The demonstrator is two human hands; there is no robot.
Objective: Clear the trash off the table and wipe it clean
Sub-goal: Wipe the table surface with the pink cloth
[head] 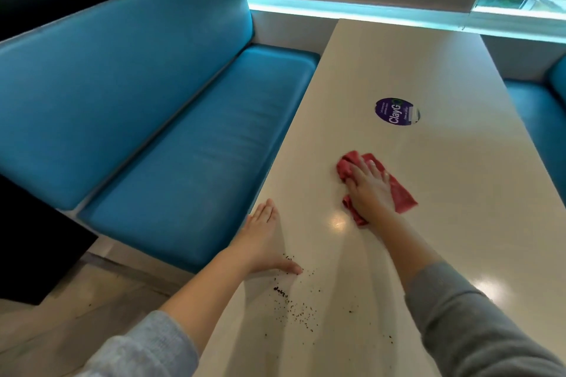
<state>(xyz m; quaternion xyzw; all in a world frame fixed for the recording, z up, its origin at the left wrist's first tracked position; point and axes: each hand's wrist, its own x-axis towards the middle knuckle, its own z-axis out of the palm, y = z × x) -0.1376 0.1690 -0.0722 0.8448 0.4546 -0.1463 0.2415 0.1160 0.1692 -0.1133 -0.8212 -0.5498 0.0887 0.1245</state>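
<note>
**Now wiping: cloth at mid-table, crumbs at the near left edge**

Head view. The right hand lies flat on a red cloth, fingers straight and pressing it against the pale table; nothing is gripped. The cloth is bunched under the fingertips and trails out to the right of the wrist. The left hand rests along the table's left edge, fingers straight and together, thumb laid on the tabletop; it holds nothing. Dark crumbs, the only trash visible, are scattered just beside that thumb and toward the viewer, well apart from the cloth. A round purple sticker lies beyond the cloth, fixed to the surface.

Judged stage: large trash appears gone; the wipe is under way, with the crumb patch not yet reached.

Risks from here:
- A fast sweep toward the left edge could push crumbs past the left hand, which looks placed to catch them, onto the blue bench seat or the floor. A few dark specks already show on the floor.
- The bunched cloth may ride over fine crumbs and smear them instead of gathering them.
- Flat pressure alone gives little hold; the cloth could slip out from under the palm.
- The sticker's torn right edge could catch and lift.
</note>
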